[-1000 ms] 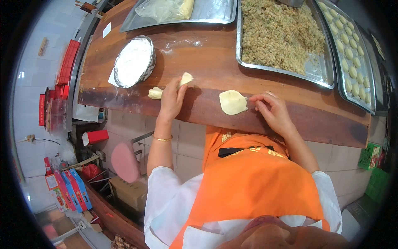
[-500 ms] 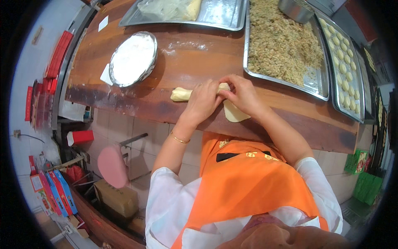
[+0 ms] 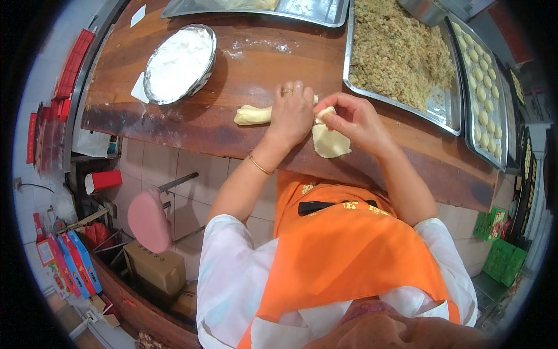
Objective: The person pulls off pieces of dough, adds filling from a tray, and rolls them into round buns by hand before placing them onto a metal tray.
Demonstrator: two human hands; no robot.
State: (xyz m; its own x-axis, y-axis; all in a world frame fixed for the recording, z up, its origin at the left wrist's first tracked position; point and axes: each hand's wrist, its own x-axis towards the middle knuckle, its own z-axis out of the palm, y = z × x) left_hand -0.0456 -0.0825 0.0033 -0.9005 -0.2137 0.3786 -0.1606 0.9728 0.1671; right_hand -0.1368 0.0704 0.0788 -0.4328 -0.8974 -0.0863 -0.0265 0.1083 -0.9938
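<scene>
A pale dough roll (image 3: 252,115) lies along the near part of the wooden table. My left hand (image 3: 292,113) is closed over its right part, and the roll's end shows just past the fingers. Between thumb and fingers, my right hand (image 3: 357,123) pinches a small dough piece (image 3: 324,114) beside that end. Below the pinched piece, a flat dough sheet (image 3: 331,143) rests near the table's front edge; whether the two are joined, I cannot tell.
A bowl of white flour (image 3: 179,64) stands at the left of the table (image 3: 261,67). Toward the right is a metal tray (image 3: 372,95) of crumbly brownish filling, then a tray of small dough rounds (image 3: 483,118). Another metal tray (image 3: 314,13) lies at the back. A pink stool (image 3: 149,221) stands below.
My hands have drawn slightly apart. My right hand now shows a small dough piece in its pinch, and more of the flat sheet is uncovered. The whole view has shifted a little.
</scene>
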